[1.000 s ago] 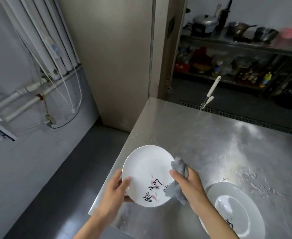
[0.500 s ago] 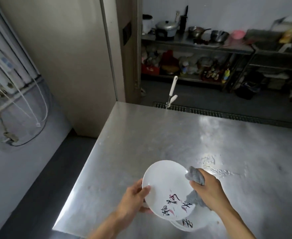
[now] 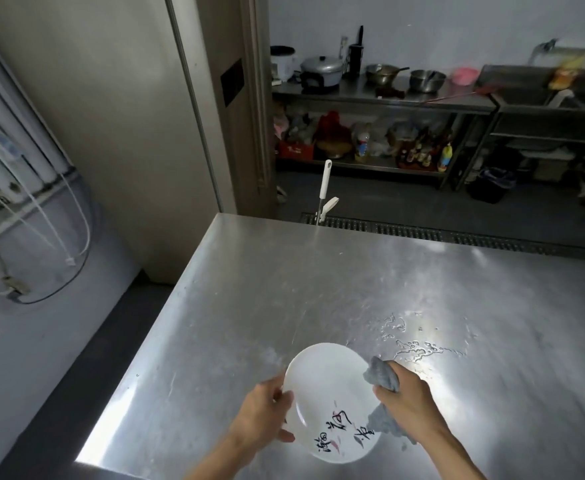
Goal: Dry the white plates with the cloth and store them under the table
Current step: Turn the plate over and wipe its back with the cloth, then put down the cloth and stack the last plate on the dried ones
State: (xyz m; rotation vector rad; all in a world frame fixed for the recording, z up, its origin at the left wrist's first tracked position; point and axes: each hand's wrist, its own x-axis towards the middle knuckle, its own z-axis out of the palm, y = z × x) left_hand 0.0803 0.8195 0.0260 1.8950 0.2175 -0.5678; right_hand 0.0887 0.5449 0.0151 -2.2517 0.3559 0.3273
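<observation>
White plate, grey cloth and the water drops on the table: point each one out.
white plate (image 3: 325,386): head view, bare centre of its face.
grey cloth (image 3: 381,374): head view, bunched upper end.
water drops (image 3: 410,353): head view, middle of the wet patch.

- A white handle stands upright just beside a floor drain grate.
- A steel shelf carries a lidded pot, a white rice cooker and a metal bowl; bottles crowd its lower level.
- A black bin sits near it.
- White pipes and a black cable run along the left wall.
</observation>
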